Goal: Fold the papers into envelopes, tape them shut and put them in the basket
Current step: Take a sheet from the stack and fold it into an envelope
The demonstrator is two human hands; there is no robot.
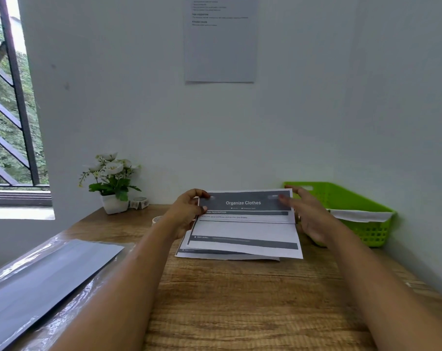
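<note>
Firstly, well left of the paper and nearer the camera: a clear sleeve (50, 282) holding a grey sheet, flat on the table (240, 300).
- Plant (112, 181): white pot, white flowers, left of the paper, against the wall.
- Tape (140, 201): a roll just right of the plant's pot, left of the paper. A second roll (157, 219) sits closer to the paper, half hidden by the left wrist.
- Left hand (187, 214): fingers curled, pinching the paper's top left corner.
- Paper (245, 224): headed "Organize Clothes", upper part lifted along a crease, lower part lying on a stack (215, 253) of further sheets at mid-table.
- Notice (220, 39): on the wall, high above the paper.
- Right hand (308, 219): fingers straight, tips touching the paper's top right corner; apparently flat and not gripping, though the thumb is unclear.
- Basket (372, 231): green, right of the paper, behind the right hand, with a white folded piece (361, 215) inside.
</note>
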